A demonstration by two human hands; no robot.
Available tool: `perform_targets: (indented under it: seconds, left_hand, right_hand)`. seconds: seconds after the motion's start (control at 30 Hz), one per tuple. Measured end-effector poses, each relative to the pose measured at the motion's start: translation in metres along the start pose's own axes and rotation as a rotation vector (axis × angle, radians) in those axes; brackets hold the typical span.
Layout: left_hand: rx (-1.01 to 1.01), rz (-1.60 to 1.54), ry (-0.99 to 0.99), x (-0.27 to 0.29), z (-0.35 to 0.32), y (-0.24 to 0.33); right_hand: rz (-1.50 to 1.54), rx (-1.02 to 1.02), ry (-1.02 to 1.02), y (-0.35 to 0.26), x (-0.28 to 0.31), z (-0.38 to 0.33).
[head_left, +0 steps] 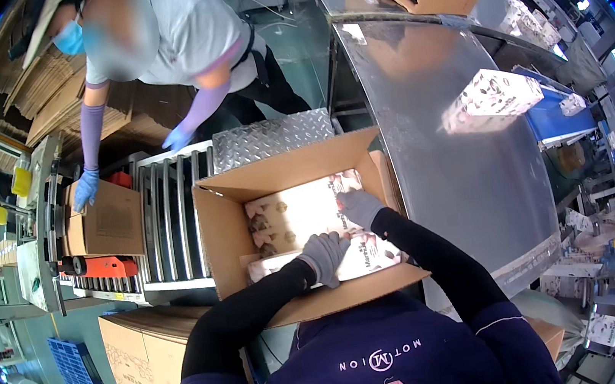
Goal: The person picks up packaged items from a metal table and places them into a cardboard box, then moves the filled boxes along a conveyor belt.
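In front of me stands an open cardboard box [222, 237] with its flaps up, holding white packages with a dark and pink flower print. My left hand [323, 257], in a grey glove, is closed over the upper edge of the near package [369, 256]. My right hand [361, 208], gloved alike, lies at the right end of the far package [302, 212] with its fingers curled against it. Its fingertips are partly hidden, so I cannot tell whether it grips that package.
A metal table [469, 195] adjoins the box on the right, bearing another printed package [499, 95]. At left, a roller conveyor [172, 216] leads to a closed carton [107, 220], touched by a co-worker's gloved hand [86, 188]. A textured metal plate [271, 143] lies behind the box.
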State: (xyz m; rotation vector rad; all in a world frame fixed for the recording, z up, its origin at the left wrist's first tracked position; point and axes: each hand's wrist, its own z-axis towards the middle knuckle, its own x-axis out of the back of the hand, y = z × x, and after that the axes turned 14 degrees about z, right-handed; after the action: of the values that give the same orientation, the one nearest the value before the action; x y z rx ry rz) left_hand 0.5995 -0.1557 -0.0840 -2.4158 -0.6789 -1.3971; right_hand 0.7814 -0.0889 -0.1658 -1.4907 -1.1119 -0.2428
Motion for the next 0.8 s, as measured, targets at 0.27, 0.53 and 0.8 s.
perform_targets:
  seconds: [0.27,0.53,0.8]
  left_hand:
    - [0.475,-0.319,-0.182,-0.043,0.04,-0.104]
    - [0.284,-0.063,0.205,-0.191,0.068,-0.073]
    - [0.72,0.003,-0.218,-0.109,0.055,-0.095]
  right_hand:
    - [0.508,0.115,0.294,-0.012,0.05,-0.125]
    - [0.918,-0.208,0.842,0.131,0.005,-0.224]
    - [-0.118,-0.277,1.185,0.212,0.219,-0.246]
